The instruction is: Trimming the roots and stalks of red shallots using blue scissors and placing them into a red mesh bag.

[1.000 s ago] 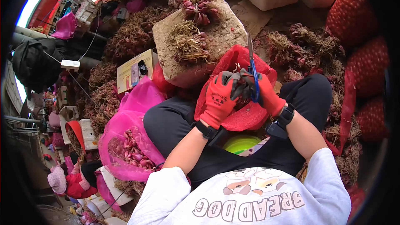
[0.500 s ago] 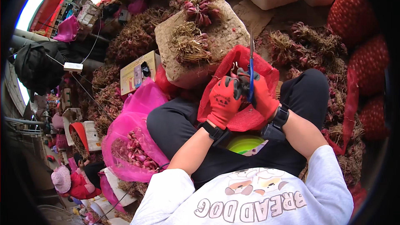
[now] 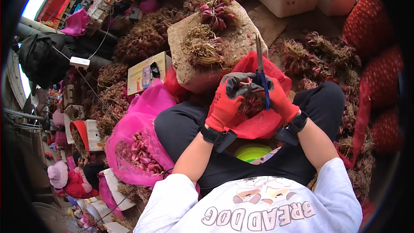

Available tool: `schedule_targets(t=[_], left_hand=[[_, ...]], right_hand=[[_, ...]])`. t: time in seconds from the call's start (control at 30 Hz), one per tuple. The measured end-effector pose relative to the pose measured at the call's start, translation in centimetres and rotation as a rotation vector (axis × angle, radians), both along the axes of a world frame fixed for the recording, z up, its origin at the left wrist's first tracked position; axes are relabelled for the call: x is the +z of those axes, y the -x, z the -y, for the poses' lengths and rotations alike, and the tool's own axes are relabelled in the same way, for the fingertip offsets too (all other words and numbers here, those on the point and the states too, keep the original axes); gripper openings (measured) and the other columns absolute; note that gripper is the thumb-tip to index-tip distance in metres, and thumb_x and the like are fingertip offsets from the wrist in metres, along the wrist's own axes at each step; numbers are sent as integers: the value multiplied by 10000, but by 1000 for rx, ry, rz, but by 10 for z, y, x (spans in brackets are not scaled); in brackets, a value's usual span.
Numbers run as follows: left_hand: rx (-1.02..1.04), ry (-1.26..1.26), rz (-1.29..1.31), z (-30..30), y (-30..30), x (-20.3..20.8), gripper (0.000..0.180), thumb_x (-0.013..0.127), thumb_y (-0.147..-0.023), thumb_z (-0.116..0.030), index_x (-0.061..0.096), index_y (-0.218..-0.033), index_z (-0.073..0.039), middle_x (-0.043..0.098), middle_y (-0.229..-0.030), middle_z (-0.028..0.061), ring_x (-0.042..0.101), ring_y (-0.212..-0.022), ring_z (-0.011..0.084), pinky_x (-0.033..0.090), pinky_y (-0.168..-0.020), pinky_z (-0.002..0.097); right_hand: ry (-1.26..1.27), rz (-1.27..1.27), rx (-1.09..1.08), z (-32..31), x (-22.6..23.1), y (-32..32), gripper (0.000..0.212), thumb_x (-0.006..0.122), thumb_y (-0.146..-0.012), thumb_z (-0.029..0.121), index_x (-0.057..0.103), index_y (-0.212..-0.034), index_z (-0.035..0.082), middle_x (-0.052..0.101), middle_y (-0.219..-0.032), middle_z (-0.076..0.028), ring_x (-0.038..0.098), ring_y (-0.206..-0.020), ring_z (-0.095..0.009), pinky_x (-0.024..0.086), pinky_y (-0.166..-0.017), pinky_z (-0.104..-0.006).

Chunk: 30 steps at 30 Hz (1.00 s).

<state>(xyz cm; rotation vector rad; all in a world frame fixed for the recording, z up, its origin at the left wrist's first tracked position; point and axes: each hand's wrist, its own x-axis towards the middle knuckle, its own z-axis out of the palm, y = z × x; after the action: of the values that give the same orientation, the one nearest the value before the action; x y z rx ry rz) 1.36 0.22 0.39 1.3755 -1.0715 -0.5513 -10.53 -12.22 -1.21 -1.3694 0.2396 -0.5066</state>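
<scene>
My right hand (image 3: 279,100), in a red glove with grey fingertips, is closed on blue-handled scissors (image 3: 260,56). Their blades point away from me and look nearly together. Close beside it, my left hand (image 3: 225,103), gloved alike, has its fingers curled in a pinch around what looks like a shallot, mostly hidden by the fingertips. Both hands are over an open red mesh bag (image 3: 258,125) in my lap, with dark reddish bulbs and dry bits inside. Past the bag, bundles of shallots (image 3: 218,14) with dried tops lie on a dusty foam block (image 3: 241,30).
A pink mesh bag (image 3: 123,136) holding loose shallots (image 3: 144,157) sits by my left knee. Beyond it stands a cardboard box (image 3: 137,77) with a phone on top. Heaped shallots (image 3: 319,56) and full red sacks (image 3: 381,77) are on the right; white foam boxes (image 3: 286,0) stand behind.
My left hand has turned and its fingers now arch more openly near the scissors. The scissors have tilted slightly, and the whole view has shifted a little.
</scene>
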Motion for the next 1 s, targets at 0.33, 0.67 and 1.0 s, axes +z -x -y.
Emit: schedule_targets(t=[0.33, 0.67, 1.0], left_hand=[[593, 138, 181, -183, -54, 115, 317, 552, -860, 28, 508, -1174, 22, 557, -1070, 83, 553, -944, 154, 437, -826, 253], [1080, -1090, 411, -381, -20, 80, 421, 667, -760, -30, 537, -1160, -14, 600, -993, 117, 587, -918, 254, 467, -807, 329], [138, -187, -242, -91, -2, 83, 592, 599, -880, -391, 444, -1290, 8, 543, -1023, 30, 533, -914, 101, 437, -812, 227]], right_hand=[[-463, -289, -170, 23, 7, 5, 400, 553, -902, 426, 564, -1001, 39, 505, -705, -13, 462, -559, -49, 372, -441, -198], [827, -506, -60, 1, 7, 10, 376, 680, -730, 281, 622, -1022, 52, 619, -961, -151, 602, -894, -336, 471, -766, -427], [852, -241, 68, -20, 84, -16, 307, 678, -752, 318, 626, -925, 70, 626, -876, -143, 608, -832, -320, 482, -735, -399]])
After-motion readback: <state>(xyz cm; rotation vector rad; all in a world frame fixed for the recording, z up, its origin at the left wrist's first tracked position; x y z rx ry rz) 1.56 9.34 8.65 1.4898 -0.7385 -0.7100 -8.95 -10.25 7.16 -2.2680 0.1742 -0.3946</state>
